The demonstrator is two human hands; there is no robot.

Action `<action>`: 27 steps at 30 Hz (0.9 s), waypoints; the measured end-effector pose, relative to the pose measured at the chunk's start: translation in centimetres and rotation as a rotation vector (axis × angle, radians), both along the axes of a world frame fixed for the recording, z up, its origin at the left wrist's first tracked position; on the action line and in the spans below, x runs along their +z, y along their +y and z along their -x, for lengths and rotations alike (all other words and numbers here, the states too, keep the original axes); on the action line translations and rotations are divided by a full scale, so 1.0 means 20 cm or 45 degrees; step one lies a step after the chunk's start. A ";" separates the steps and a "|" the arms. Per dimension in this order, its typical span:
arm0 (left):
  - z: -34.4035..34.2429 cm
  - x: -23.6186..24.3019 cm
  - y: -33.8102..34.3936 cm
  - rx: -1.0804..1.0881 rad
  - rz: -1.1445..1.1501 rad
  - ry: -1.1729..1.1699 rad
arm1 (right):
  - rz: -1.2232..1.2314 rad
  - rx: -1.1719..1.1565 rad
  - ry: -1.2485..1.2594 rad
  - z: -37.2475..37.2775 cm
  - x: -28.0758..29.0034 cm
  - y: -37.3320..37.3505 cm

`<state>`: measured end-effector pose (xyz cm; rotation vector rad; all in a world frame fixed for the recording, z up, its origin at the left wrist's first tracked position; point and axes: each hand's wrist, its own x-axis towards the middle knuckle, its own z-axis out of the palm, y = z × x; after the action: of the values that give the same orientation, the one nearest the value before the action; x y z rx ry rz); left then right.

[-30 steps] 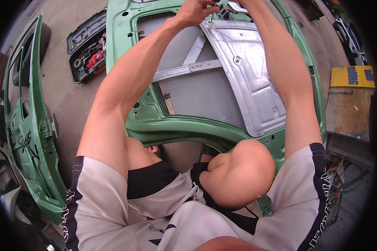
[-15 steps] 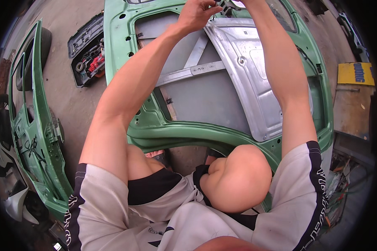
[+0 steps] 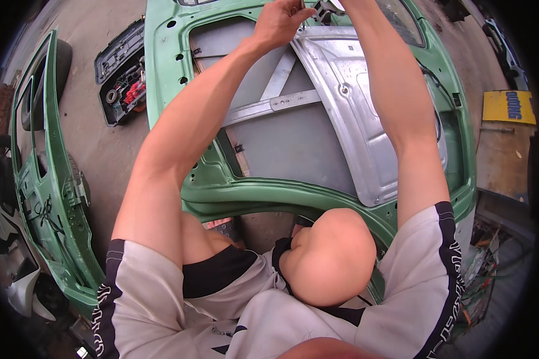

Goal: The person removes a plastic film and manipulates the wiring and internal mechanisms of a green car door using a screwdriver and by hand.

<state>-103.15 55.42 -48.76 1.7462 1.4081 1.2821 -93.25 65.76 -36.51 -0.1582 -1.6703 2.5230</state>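
Note:
In front of me lies a large green car door [image 3: 269,188] with its inner side up. A shiny silver metal panel [image 3: 365,119] covers part of its opening, next to crossed flat metal arms [image 3: 287,102]. Over the far edge of that panel, my left hand [image 3: 278,25] has its fingers curled in and thumb pressed close; whatever they hold cannot be made out. A small dark mechanism [image 3: 327,11] sits just right of the thumb. My right hand [image 3: 347,2] is beside it, mostly cut off by the top edge, its fingers out of sight.
An open dark toolbox [image 3: 121,96] with red-handled tools stands on the concrete at left. Farther left, another green door [image 3: 63,209] leans upright near a tyre [image 3: 60,78]. A yellow sign [image 3: 509,106] and a brown board [image 3: 504,158] are at right.
The left hand's thumb has stretched rightward toward the dark mechanism while its fingers curl in. The right hand has shifted slightly left and up. The view has moved a little.

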 end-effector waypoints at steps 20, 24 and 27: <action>0.08 0.03 -0.05 0.049 0.105 0.264 | -0.673 -1.475 -0.091 0.19 -0.02 -0.32; 0.06 0.01 -0.09 -0.025 0.022 0.373 | -0.200 -0.025 -0.114 0.02 0.04 -0.12; 0.06 0.00 -0.07 0.000 0.046 0.364 | -0.232 -0.363 -0.111 0.04 0.02 -0.04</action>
<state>-104.34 54.08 -48.85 1.9636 1.5748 1.0293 -94.07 65.05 -36.13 -0.4601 -1.7560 2.1751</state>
